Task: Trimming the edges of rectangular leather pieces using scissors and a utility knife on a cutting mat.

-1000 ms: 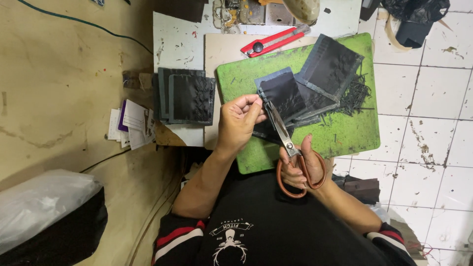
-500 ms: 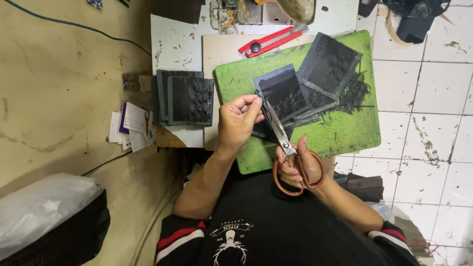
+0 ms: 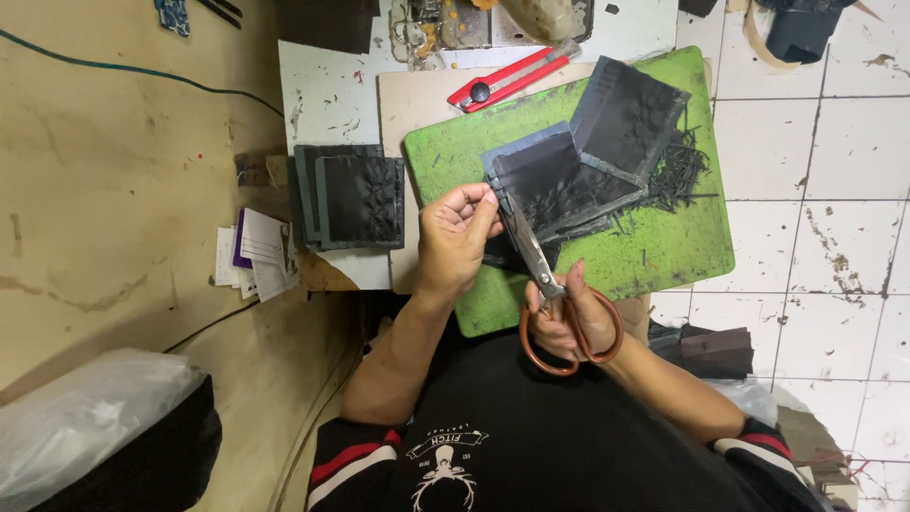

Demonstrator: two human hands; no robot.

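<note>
Gripping the orange-brown loop handles of a pair of scissors (image 3: 555, 303), the right hand (image 3: 569, 318) is seen low in the head view, fingers closed through the loops, with the steel blades pointed up and away toward the mat. The blades are set against the edge of a dark fabric piece (image 3: 545, 180), which is pinched at its near corner by the left hand (image 3: 455, 237), thumb and fingertips closed on the cloth. That piece is held just over a green cutting mat (image 3: 664, 256), pretty scuffed up, where a second dark fabric piece (image 3: 630, 118) is laid tilted toward the far right corner, overlapping the first. A heap of thin black trimmings (image 3: 678, 171) is scattered on the mat beside it. A red utility knife (image 3: 512, 78) is left lying just past the mat's far edge. Off to the left, a stack of dark fabric panels (image 3: 351, 197) is piled on the worktop, with some paper cards (image 3: 254, 258) lying beside it.
</note>
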